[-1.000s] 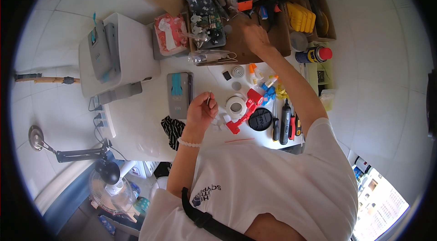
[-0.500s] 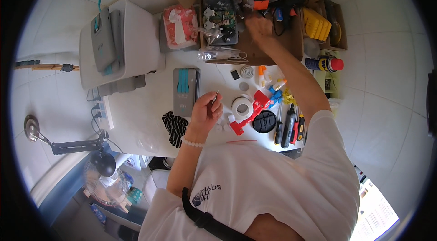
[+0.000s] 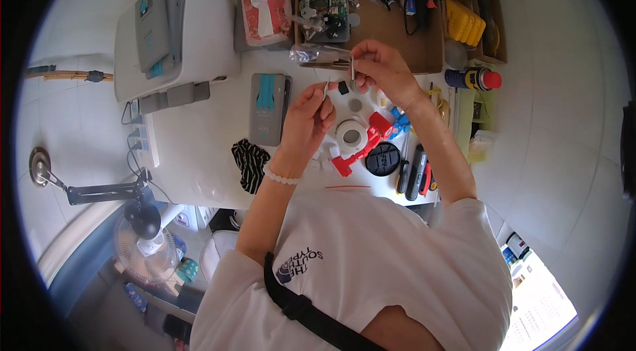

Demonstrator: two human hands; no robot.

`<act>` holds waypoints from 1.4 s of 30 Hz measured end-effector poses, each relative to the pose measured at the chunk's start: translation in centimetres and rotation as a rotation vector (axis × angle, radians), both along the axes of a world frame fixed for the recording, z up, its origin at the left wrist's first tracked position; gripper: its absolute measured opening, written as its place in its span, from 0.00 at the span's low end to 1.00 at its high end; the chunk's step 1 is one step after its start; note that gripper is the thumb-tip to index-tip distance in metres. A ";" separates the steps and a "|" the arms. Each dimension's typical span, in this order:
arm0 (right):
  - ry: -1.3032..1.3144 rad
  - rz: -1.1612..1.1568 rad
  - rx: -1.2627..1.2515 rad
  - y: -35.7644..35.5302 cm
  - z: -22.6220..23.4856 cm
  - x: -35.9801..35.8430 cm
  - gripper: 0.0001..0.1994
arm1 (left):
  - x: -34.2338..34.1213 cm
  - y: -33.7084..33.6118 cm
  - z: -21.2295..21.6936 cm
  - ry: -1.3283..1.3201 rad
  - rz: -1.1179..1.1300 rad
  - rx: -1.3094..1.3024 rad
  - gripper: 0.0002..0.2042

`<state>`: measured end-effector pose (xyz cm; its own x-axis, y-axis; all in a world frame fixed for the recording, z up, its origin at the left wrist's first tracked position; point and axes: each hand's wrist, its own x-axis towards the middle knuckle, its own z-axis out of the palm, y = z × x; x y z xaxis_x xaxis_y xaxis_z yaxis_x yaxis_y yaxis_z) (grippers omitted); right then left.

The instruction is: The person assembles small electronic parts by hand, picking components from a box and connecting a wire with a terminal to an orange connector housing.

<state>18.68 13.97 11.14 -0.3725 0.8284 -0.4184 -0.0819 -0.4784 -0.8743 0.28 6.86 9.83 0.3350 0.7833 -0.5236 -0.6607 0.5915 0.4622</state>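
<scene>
My left hand [image 3: 310, 114] is raised over the white table [image 3: 199, 146] and pinches a thin small part between thumb and finger. My right hand [image 3: 382, 71] hovers close beside it, pinching another thin metal piece near a clear plastic bag [image 3: 311, 54]. Below the hands lie a white tape roll [image 3: 350, 132], a red plastic tool [image 3: 366, 142] and a black round lid [image 3: 383, 158]. What the small parts are is too tiny to tell.
An open cardboard box [image 3: 397, 13] of tools and parts stands at the back. A white machine [image 3: 179, 33] sits at the back left, a grey case [image 3: 268, 107] beside my left hand. A spray can [image 3: 474, 78], pens [image 3: 414, 171] and a striped cloth [image 3: 250, 162] lie around.
My right hand has come back from the cardboard box toward my body with a small piece. My left hand has risen to meet it. The view shifted slightly downward.
</scene>
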 end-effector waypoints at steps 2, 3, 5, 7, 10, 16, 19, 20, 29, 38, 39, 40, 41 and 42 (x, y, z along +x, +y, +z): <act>0.072 -0.006 -0.041 -1.3 0.5 -0.9 0.10 | 0.3 0.3 0.8 0.024 0.016 0.036 0.13; 0.143 -0.012 -0.066 -1.7 0.8 -1.4 0.12 | 0.4 0.4 1.1 0.037 0.015 0.062 0.11; 0.134 0.018 -0.083 -2.2 0.9 -1.4 0.14 | 0.4 0.4 1.0 0.053 0.019 0.087 0.09; 0.086 0.031 -0.030 -2.2 0.8 -1.3 0.15 | 0.4 0.2 0.9 0.106 0.016 0.114 0.07; 0.108 0.017 -0.022 -2.4 0.6 -1.3 0.16 | 0.3 -0.2 1.0 0.088 0.017 0.123 0.06; 0.088 0.092 -0.030 -2.7 1.0 -1.3 0.15 | 0.3 -0.9 1.0 0.037 0.026 0.159 0.06; 0.107 0.071 -0.035 -2.8 0.9 -1.2 0.13 | 0.4 -0.8 1.0 0.048 0.021 0.176 0.06; 0.124 0.063 -0.032 -2.8 0.8 -1.2 0.11 | 0.4 -0.8 1.0 0.063 0.017 0.181 0.06; 0.080 0.090 0.023 -2.7 1.0 -1.1 0.08 | 0.2 -1.1 0.3 0.195 -0.077 0.164 0.11; -0.090 0.171 0.092 -3.0 1.6 -1.5 0.07 | 0.5 -1.2 1.7 0.525 -0.198 0.207 0.11; -0.069 0.172 0.068 -2.8 1.4 -1.4 0.08 | 0.5 -1.2 1.3 0.512 -0.183 0.196 0.11; -0.072 0.171 0.075 -2.8 1.1 -1.4 0.08 | 0.5 -1.4 0.9 0.441 -0.158 0.179 0.11; 0.020 0.123 0.001 -2.8 0.7 -1.3 0.09 | 0.5 -1.4 0.6 0.439 -0.157 0.185 0.11; 0.113 0.075 -0.074 -2.8 0.2 -1.3 0.10 | 0.5 -1.3 0.3 0.408 -0.122 0.183 0.11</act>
<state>17.37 11.22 11.36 -0.4805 0.7648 -0.4291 -0.1390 -0.5496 -0.8238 0.80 5.54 10.09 0.2254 0.8430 -0.4884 -0.3335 0.5378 0.7743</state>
